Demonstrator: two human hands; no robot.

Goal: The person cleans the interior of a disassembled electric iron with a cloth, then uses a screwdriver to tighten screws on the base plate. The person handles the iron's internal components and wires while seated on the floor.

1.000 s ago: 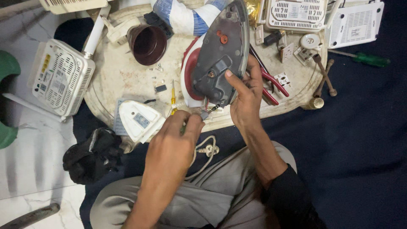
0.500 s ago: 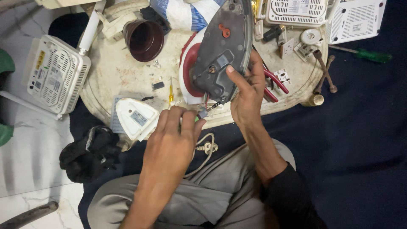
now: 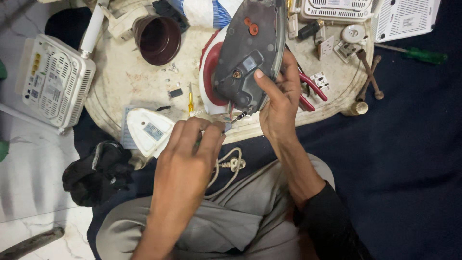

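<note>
Gripping upturned iron [image 3: 245,58], right hand [image 3: 279,103] wrapped around it.
Left hand [image 3: 192,149] now pinches wire end [image 3: 236,118] nearer (terminal work continues).

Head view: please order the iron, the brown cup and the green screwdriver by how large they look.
1. iron, held up by the right hand, nearer the camera, so it may look bigger.
2. brown cup.
3. green screwdriver.

Left hand [image 3: 190,144] low centre, back up, fingers curled tight, fingertips pinched together at its upper right. Right hand [image 3: 276,103] raised just beside it, wrist bent, thumb stretched up-left, fingers wrapped behind. Right forearm in dark sleeve; left forearm bare, rising from bottom.
</note>
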